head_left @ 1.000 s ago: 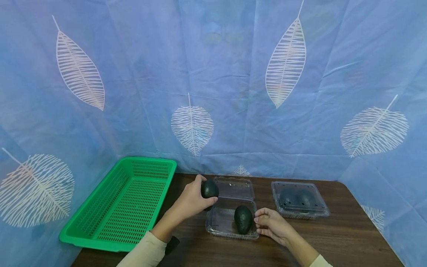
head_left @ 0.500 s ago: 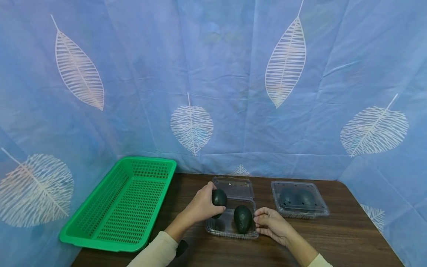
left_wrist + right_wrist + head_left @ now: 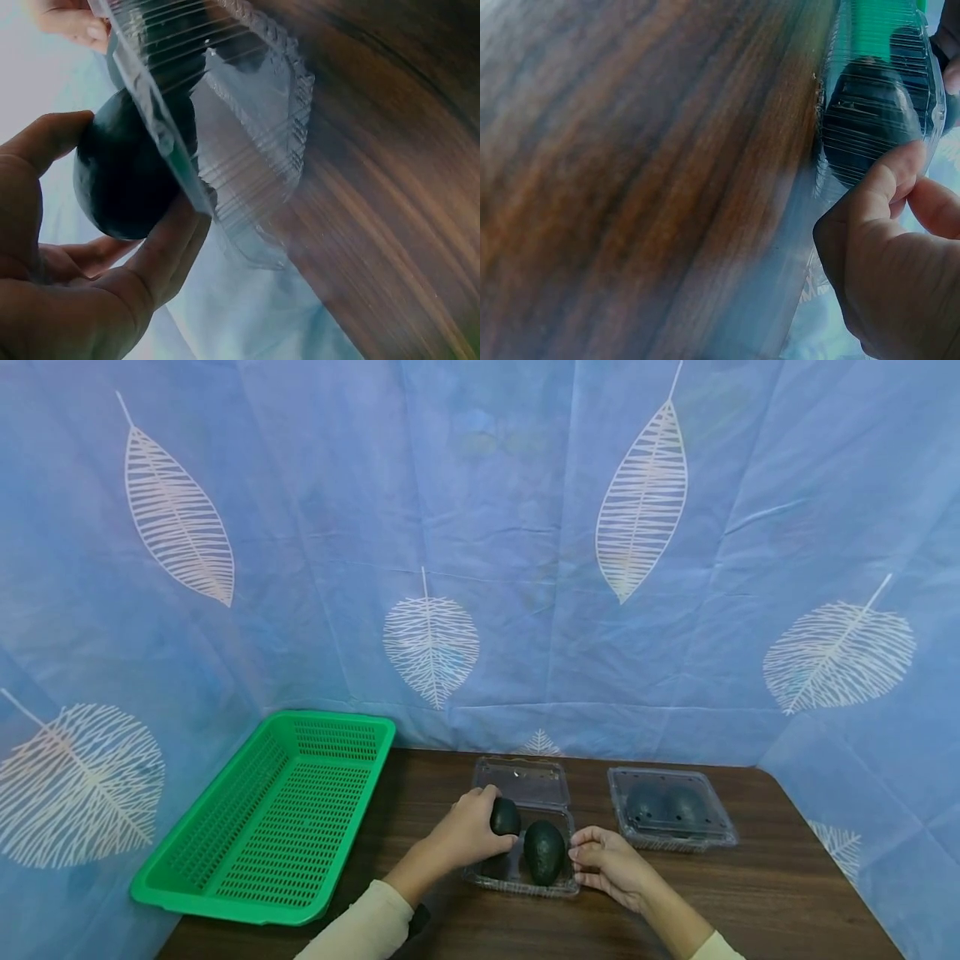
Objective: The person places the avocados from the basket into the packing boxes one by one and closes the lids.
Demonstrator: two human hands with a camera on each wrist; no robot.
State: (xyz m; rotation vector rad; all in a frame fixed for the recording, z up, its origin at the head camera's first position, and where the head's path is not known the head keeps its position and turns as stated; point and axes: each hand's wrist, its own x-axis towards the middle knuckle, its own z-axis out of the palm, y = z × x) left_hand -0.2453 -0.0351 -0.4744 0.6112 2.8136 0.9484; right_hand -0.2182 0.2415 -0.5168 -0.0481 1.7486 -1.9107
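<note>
My left hand point(image 3: 467, 832) grips a dark green avocado point(image 3: 506, 817) between thumb and fingers, low over the left half of an open clear plastic clamshell container point(image 3: 517, 887). In the left wrist view, the held avocado point(image 3: 124, 176) overlaps the container's wall, and its lower part shows through the ribbed plastic. A second avocado point(image 3: 544, 853) lies in the right half of the container. At the container's right edge, my right hand point(image 3: 611, 864) pinches the rim with curled fingers; the right wrist view has its fingertips against the wall beside the second avocado point(image 3: 870, 120).
The container's lid point(image 3: 522, 782) lies folded back toward the curtain point(image 3: 517, 635). To the right sits a closed clear container point(image 3: 723, 831) with dark avocados inside. A green slotted basket point(image 3: 345, 852) stands on the left of the wooden table point(image 3: 757, 893).
My left hand has carried its avocado rightward and down, from the container's left edge into its left half. My right hand has stayed at the right edge.
</note>
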